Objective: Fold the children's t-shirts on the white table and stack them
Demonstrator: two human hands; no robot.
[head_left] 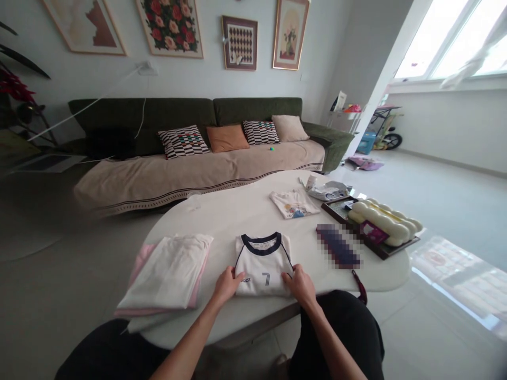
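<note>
A folded white shirt (263,261) with a dark collar and a number 7 lies on the white oval table (237,211) right in front of me. My left hand (226,284) grips its lower left edge, fingers curled onto the cloth. My right hand (300,285) holds the lower right edge the same way. To the left sits a pile of folded white and pink garments (168,272). A smaller folded white shirt with a print (293,203) lies further back on the right.
A dark tray (336,207) with a cream bumpy cushion-like object (383,220) stands at the table's right end, beside a blurred dark patch (338,245) and small items (327,189). A green sofa (198,142) with pillows runs behind. My knees are under the table's near edge.
</note>
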